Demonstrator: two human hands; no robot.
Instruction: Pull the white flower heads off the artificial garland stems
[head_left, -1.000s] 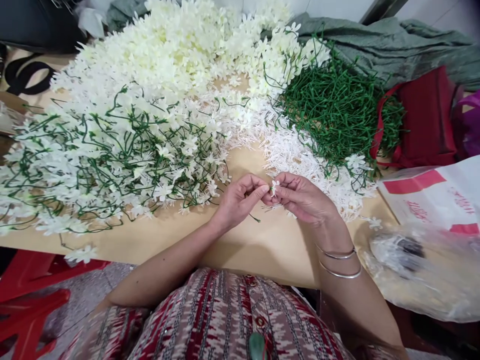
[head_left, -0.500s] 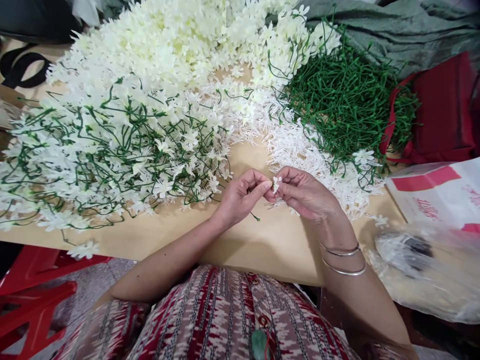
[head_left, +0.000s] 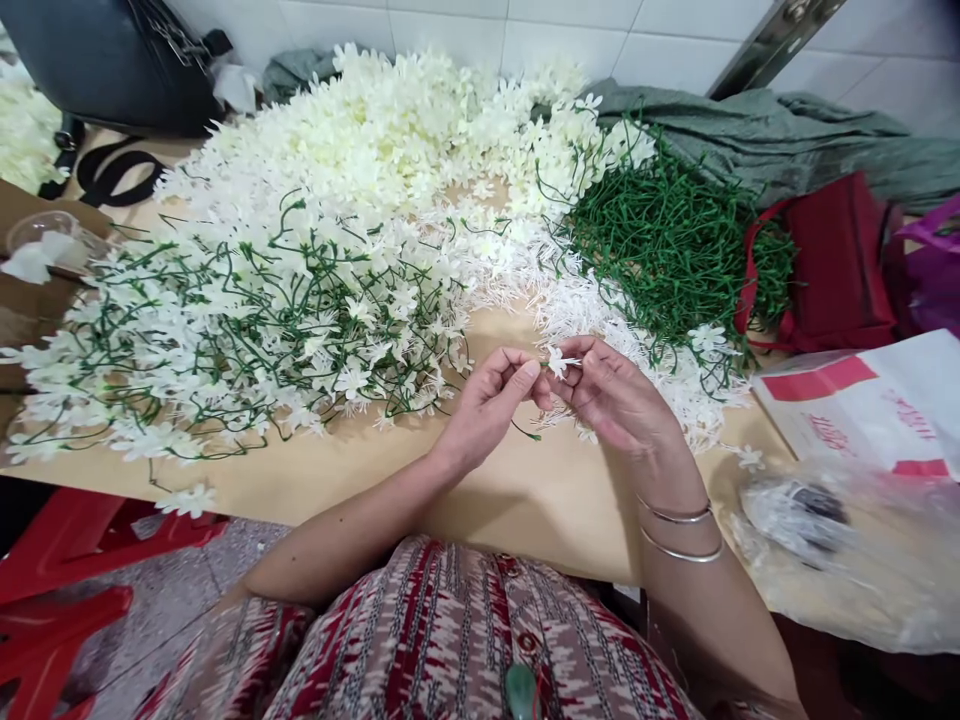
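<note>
My left hand [head_left: 484,410] and my right hand [head_left: 611,395] meet fingertip to fingertip over the tan table [head_left: 525,490]. Between them sits a small white plastic flower [head_left: 557,361], pinched by my right fingers. My left fingers are curled round a thin green stem [head_left: 523,431] whose end pokes out below the hand. Behind the hands lie a heap of white stamen pieces [head_left: 600,310], a pile of bare green stems [head_left: 667,240] and a wide spread of finished flower sprigs [head_left: 247,310].
A big mound of loose cream flowers [head_left: 375,130] fills the back. A red bag [head_left: 840,260] and a grey-green cloth [head_left: 750,130] lie at the right rear. Plastic bags [head_left: 847,530] sit at the right front. A red stool [head_left: 67,580] stands lower left.
Both hands stayed together at the same spot. The flower has turned slightly between the fingertips. The camera has tilted up, showing more of the back wall.
</note>
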